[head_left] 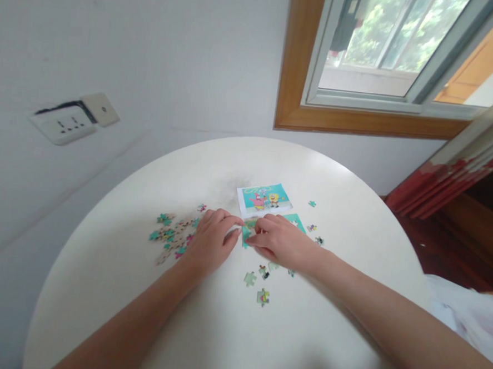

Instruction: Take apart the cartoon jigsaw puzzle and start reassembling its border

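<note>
My left hand [215,235] rests palm down with its fingers extended, their tips by the left edge of a partly joined jigsaw puzzle [297,221]. On the other side, my right hand [282,241] bends over the puzzle, thumb and fingers pinched at a teal puzzle piece [245,235] on its left end. Much of the joined strip is hidden under this hand. Just behind lies a picture card [266,199] with cartoon figures on teal. A heap of loose puzzle pieces [168,235] spreads left of my left hand, partly covered by it.
Several single pieces lie nearer me, including a pale green piece [249,279] and a multicoloured one [263,297]. More sit to the right, among them a teal piece [312,203]. The round white table [110,287] meets a wall with a socket [64,124] and a window [374,47].
</note>
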`<state>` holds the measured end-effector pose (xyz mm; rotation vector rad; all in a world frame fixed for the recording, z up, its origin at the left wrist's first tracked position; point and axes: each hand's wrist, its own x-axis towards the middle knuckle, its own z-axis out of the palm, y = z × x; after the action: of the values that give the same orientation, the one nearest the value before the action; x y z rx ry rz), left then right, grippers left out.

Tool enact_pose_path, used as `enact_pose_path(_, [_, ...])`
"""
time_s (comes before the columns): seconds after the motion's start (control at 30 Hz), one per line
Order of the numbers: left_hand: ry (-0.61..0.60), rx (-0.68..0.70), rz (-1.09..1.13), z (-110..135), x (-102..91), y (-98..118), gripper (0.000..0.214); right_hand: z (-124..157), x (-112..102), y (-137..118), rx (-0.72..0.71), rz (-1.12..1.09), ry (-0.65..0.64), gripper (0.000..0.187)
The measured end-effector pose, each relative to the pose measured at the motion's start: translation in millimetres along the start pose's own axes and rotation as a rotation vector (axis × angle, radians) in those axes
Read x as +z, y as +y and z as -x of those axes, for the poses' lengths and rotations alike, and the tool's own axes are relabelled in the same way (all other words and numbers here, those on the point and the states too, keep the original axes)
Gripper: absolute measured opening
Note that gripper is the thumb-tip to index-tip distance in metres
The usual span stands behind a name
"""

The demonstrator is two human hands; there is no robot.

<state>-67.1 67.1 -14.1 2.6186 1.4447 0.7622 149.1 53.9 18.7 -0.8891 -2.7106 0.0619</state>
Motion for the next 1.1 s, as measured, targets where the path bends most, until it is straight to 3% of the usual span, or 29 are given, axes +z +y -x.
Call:
enact_pose_path(0.13, [-0.008, 0.008, -0.02, 0.4, 0.4, 0.3, 0.021, 2.0, -6.2, 7.1, -0.069, 0.077, -0.074, 0.026])
enact_pose_path(0.37, [-0.011, -0.002, -0.002, 0.2, -2.0, 2.0, 0.02, 3.6, -4.6, 16.9, -0.115, 0.057, -0.097, 0.032])
enact_pose_path(0.6, [-0.003, -0.013, 0.01, -0.2, -1.0, 1.0, 0.019, -2.6, -8.9, 6.3, -0.058, 0.047, -0.087, 0.024])
enact_pose_path(0.77, [-0.001, -0.005, -0.011, -0.9, 0.2, -1.4, 0.018, -0.1, -2.6, 8.3, -0.003, -0.061, -0.035, 0.029])
enact_pose_path(1.1, [-0.016, -0.012, -0.012, -0.2, 0.3, -1.2, 0.017, 3.2, -3.4, 5.4, -0.025, -0.059, -0.034, 0.031])
